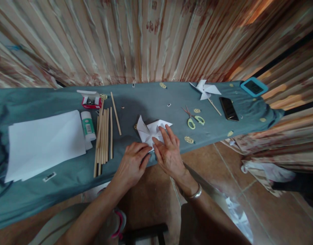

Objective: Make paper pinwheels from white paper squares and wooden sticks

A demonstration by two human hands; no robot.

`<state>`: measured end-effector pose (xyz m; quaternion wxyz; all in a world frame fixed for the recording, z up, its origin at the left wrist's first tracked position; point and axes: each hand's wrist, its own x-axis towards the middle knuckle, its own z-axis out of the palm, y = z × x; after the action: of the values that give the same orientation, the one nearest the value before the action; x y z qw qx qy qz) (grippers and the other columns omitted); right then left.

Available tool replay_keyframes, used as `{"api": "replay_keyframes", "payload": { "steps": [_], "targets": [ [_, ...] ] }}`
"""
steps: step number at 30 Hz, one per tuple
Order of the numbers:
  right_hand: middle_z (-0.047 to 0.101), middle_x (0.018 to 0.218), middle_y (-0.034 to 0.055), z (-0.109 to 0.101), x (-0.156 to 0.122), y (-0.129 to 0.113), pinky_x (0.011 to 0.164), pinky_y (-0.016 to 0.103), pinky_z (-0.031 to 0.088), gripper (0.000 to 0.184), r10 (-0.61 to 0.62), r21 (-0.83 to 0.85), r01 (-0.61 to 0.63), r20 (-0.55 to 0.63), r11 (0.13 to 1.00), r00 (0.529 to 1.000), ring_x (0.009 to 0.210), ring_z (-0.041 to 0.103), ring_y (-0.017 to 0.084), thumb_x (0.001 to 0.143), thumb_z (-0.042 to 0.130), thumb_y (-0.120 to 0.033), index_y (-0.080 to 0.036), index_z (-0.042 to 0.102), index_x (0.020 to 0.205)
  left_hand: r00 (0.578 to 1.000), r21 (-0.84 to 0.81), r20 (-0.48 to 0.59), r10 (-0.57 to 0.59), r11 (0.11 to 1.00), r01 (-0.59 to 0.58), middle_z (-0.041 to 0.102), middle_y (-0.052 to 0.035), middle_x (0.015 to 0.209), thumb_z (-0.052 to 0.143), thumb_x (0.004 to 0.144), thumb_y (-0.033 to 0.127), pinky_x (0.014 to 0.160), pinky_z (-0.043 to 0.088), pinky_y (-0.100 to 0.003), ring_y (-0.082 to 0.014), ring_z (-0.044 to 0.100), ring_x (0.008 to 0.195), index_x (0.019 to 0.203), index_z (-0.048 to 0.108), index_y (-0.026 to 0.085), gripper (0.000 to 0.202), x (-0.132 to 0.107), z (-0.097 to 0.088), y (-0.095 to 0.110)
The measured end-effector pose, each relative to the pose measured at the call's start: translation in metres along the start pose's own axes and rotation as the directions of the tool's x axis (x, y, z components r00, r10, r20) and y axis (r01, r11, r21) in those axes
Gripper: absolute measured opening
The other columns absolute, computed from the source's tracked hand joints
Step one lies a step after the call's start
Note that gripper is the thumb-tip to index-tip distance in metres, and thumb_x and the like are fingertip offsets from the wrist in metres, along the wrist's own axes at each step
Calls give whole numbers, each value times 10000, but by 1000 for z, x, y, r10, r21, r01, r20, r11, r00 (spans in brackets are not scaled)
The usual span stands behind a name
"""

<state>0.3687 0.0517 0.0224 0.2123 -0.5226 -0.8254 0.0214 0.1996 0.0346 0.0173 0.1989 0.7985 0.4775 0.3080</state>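
A white paper pinwheel point(146, 133) with folded blades lies at the table's front edge, in front of me. My left hand point(135, 159) pinches its near lower edge between thumb and fingers. On the pinwheel's right side rests my right hand point(169, 149), its fingers stretched out and pressing on the paper near the centre. A bracelet circles the right wrist. The fingers cover part of the near and right blades. To the left lie several wooden sticks point(104, 136), with one stick point(116, 114) set apart.
Left stand a paper stack point(46, 143), a glue stick point(88, 126) and an open red box point(91, 102). Right lie scissors point(193, 118), a pinwheel on a stick point(204, 90), a phone point(229, 109) and a blue-framed timer point(254, 87). A curtain point(151, 41) hangs behind the cloth-covered table point(161, 98).
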Motion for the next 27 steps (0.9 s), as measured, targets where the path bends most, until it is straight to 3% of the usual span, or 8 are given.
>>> {"api": "replay_keyframes", "payload": {
  "steps": [10, 17, 20, 27],
  "targets": [
    [437, 1455, 160, 2, 0, -2, 1032, 468, 339, 289, -34, -75, 32, -32, 997, 999, 1428, 243, 315, 953, 433, -206, -151, 659, 1124, 999, -23, -32, -1, 1000, 0, 677, -99, 1062, 464, 930, 244, 856, 471, -392, -230, 599, 975, 1138, 615, 152, 273, -1, -1, -1],
    [412, 1472, 155, 5, -2, -2, 1043, 463, 331, 286, -10, -75, 6, -44, 997, 999, 1429, 245, 304, 951, 444, -202, -159, 658, 1136, 966, 47, -157, -205, 976, 214, 662, -113, 1122, 522, 892, 383, 933, 423, -474, -284, 556, 1046, 1316, 474, 147, 488, 6, -13, -17],
    [402, 1477, 169, 6, -4, -1, 1041, 464, 337, 297, -19, -59, 16, -51, 998, 999, 1431, 243, 307, 954, 436, -197, -146, 647, 1156, 958, 61, -155, -242, 965, 254, 666, -113, 1146, 561, 858, 389, 981, 383, -524, -320, 512, 1136, 1341, 456, 153, 548, 15, -12, -22],
    [403, 1480, 160, 6, -5, 0, 1049, 456, 337, 309, -11, -32, 10, -47, 999, 999, 1438, 233, 295, 963, 417, -204, -153, 638, 1172, 934, -206, -82, -348, 923, 326, 641, -140, 1186, 641, 803, 333, 953, 458, -485, -285, 586, 1107, 1440, 292, 139, 752, 33, -1, -11]
  ]
}}
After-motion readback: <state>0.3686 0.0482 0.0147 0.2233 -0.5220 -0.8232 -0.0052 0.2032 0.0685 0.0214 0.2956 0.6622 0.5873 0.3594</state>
